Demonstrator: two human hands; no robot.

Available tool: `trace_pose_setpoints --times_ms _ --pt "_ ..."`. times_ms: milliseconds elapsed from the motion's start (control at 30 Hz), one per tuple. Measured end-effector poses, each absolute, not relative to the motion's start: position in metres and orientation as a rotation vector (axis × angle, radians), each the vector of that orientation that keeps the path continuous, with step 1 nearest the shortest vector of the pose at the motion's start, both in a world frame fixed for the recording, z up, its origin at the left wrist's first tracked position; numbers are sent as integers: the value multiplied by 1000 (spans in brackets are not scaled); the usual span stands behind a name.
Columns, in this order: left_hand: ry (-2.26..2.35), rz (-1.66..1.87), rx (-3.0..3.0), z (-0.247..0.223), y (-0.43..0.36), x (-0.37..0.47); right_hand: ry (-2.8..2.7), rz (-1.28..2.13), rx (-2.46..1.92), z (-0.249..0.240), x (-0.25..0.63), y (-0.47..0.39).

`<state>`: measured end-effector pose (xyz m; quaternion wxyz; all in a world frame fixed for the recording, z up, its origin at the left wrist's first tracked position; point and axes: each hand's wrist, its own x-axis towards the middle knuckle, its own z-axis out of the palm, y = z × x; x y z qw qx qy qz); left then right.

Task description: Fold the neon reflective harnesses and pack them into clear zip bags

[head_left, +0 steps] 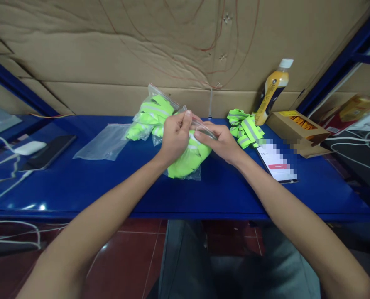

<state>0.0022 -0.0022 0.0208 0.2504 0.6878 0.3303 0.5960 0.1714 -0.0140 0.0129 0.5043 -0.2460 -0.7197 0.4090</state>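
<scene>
My left hand (175, 135) and my right hand (220, 141) both pinch the top edge of a clear plastic bag (187, 162) filled with neon-green reflective bands, held just above the blue table (110, 187). Behind my hands lies another filled bag of green bands (150, 114). An empty clear bag (105, 141) lies flat to the left. A loose pile of green reflective bands (245, 126) sits to the right of my right hand.
A phone (278, 164) lies right of my right arm. A yellow drink bottle (272, 91) and an open cardboard box (298, 126) stand at the back right. A dark tablet (49, 151) with a white charger and cables lies far left. Cardboard lines the back wall.
</scene>
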Motion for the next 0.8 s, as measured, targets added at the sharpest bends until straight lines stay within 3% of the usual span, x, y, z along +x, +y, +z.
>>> trace_pose_setpoints --times_ms 233,433,800 --pt "936 1851 1593 16 4 1 -1261 1059 -814 8 175 -14" --pt "827 1491 1285 13 -2 8 -999 1171 -726 5 174 -12" --pt "812 1716 1448 5 8 0 -915 1328 -842 8 180 -12"
